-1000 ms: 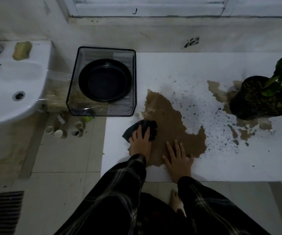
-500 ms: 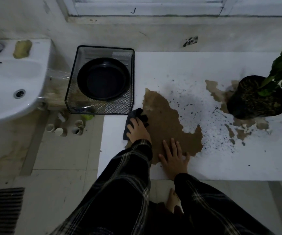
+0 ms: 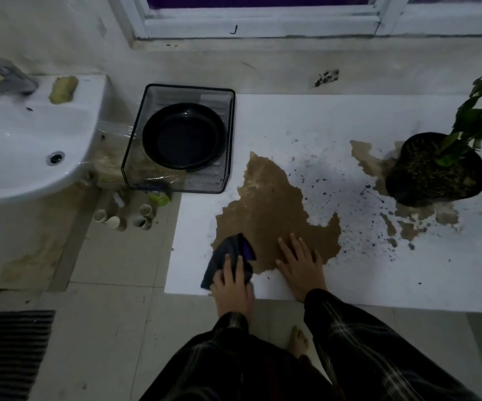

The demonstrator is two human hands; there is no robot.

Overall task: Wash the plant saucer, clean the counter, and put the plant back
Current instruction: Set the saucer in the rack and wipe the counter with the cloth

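A white counter [image 3: 335,117] carries a large brown muddy patch [image 3: 268,206] and scattered dark soil specks. My left hand [image 3: 232,282] presses a dark cloth [image 3: 228,253] onto the patch's near left edge, by the counter's front edge. My right hand [image 3: 302,263] lies flat, fingers spread, on the patch just right of the cloth. The black plant saucer [image 3: 183,136] sits in a black wire-mesh basket [image 3: 135,157] at the counter's left end. The potted plant [image 3: 436,169] stands on the counter at far right, with brown stains around it.
A white sink [image 3: 25,146] with a tap [image 3: 5,79] and a yellowish sponge [image 3: 63,88] is at left. Small cups and bottles [image 3: 129,215] stand on the tiled floor below the basket. A dark striped mat [image 3: 8,351] lies at bottom left. A window frame runs along the back wall.
My left hand has pulled the cloth from the patch's upper left back toward me to the counter's front edge. My right hand stays flat on the patch. The view has tilted up slightly.
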